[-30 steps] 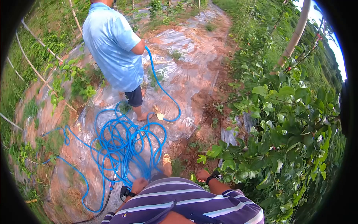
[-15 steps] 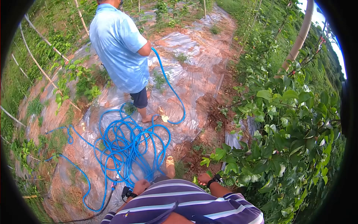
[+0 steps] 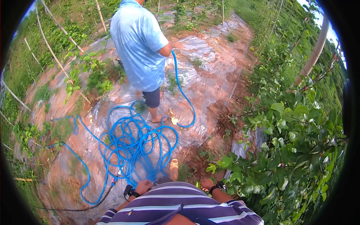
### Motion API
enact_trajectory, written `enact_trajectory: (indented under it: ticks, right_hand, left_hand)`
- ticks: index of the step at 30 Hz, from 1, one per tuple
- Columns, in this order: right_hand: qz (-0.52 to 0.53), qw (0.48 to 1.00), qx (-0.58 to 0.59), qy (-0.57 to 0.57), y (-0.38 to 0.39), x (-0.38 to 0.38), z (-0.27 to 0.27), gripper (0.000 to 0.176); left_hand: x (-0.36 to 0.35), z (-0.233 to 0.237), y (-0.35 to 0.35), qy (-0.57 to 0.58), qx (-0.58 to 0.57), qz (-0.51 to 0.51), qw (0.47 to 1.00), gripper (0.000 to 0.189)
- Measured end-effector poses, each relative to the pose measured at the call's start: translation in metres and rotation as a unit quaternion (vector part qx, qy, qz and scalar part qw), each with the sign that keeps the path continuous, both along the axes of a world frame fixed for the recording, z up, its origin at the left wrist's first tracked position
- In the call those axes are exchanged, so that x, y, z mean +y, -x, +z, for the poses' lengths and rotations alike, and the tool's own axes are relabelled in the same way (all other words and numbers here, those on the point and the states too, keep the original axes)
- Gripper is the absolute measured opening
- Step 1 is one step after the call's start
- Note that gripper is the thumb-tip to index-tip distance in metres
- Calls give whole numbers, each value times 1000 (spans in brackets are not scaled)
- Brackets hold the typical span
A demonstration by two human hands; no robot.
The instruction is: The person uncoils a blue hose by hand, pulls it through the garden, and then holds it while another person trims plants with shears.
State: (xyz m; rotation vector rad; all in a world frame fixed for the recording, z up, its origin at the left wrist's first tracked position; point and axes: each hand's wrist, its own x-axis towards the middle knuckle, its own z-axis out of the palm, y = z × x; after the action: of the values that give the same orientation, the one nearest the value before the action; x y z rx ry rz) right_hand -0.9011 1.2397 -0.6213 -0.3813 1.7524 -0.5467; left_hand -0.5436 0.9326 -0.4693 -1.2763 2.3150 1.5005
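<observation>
My left hand hangs low at my waist, its fingers partly hidden by the striped shirt. Just beyond it, in this view, lies a tangled heap of blue hose. On the other side, my right hand is held beside my body with its fingers curled in, and nothing shows in it. Leafy branches are close to that hand. Each wrist carries a black strapped device, one on the left and one on the right.
A person in a light blue shirt stands ahead, back turned, with a raised length of hose at their arm. Plastic sheeting covers reddish soil. Poles and dense plants line both sides. A dark thin hose joins near the lower left.
The view has swung slightly left, so the person, hose heap and plants appear farther right. Both my hands keep nearly the same place by my body.
</observation>
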Motion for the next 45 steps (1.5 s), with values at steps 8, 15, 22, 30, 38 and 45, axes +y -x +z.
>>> enact_trajectory:
  ticks: [8, 15, 22, 30, 38, 45]
  right_hand:
    - [-60, 998, -10, -14, -3, -4, 16, 23]
    - [-34, 999, 25, 4, -4, 0, 8, 24]
    - [-21, 999, -20, -24, -7, 1, 14, 22]
    - [84, 994, 69, 27, -12, 11, -17, 22]
    - [225, 949, -78, 209, 18, 55, -194, 36]
    - [-1, 987, -96, 129, 3, 47, -113, 7]
  left_hand:
    - [2, -13, -5, -14, 8, 10, 1000, 42]
    - [-1, -13, -5, -5, 11, -30, 999, 41]
    - [-8, -24, -10, -50, -8, -56, 997, 39]
    - [-6, -18, -6, 4, -38, -70, 997, 35]
    - [-14, -7, 3, 13, -67, -170, 983, 38]
    - [-11, -6, 10, 13, -39, -206, 978, 30]
